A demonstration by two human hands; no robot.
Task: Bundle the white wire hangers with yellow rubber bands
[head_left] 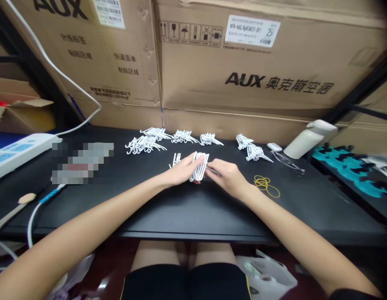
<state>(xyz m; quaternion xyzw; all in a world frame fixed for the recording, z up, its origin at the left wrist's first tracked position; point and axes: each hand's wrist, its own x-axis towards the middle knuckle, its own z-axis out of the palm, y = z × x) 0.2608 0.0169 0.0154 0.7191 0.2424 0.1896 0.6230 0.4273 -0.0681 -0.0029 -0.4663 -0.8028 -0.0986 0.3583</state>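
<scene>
Over the middle of the black table, my left hand (182, 170) is closed around a bundle of white wire hooks (199, 166), lined up side by side with their bends facing me. My right hand (224, 173) is closed in a pinch against the right side of this bundle; what lies between its fingertips is mostly hidden. Just left of the bundle, a few loose white hooks (176, 158) show behind my left hand. Further back lie several clusters of the same hooks, one at the left (145, 143) and one at the right (257, 153).
Yellow rubber bands (265, 185) lie to the right, with glasses (287, 162) and a white bottle (309, 139) beyond. A power strip (24, 154) and cables are at the left. Large cardboard boxes (196, 75) wall off the back; a teal rack-like item (346, 168) stands at the right.
</scene>
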